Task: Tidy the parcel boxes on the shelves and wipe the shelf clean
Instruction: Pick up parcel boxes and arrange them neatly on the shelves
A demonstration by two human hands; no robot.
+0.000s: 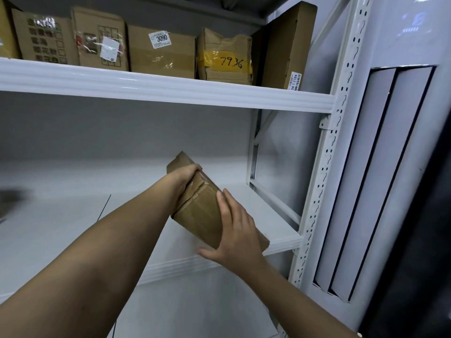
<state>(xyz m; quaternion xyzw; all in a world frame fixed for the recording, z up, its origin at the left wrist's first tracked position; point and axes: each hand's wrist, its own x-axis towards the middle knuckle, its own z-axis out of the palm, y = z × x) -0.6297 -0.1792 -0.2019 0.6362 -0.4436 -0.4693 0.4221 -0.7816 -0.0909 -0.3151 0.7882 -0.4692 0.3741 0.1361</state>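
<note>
A brown cardboard parcel box (199,206) is tilted over the right part of the white middle shelf (273,215). My left hand (186,178) grips its far upper end, fingers curled over the edge. My right hand (235,230) holds its near right side, fingers spread along the face and thumb under the lower edge. On the upper shelf (170,90) stands a row of several brown parcel boxes, among them one labelled 3090 (161,51), one marked 7936 (225,59) and a tall flat one (283,45) leaning at the right end.
The white perforated upright post (327,162) bounds the shelves on the right, with a grey wall panel (380,179) beyond it. A dark blurred shape (9,198) lies at the far left of the middle shelf. A lower shelf level shows below.
</note>
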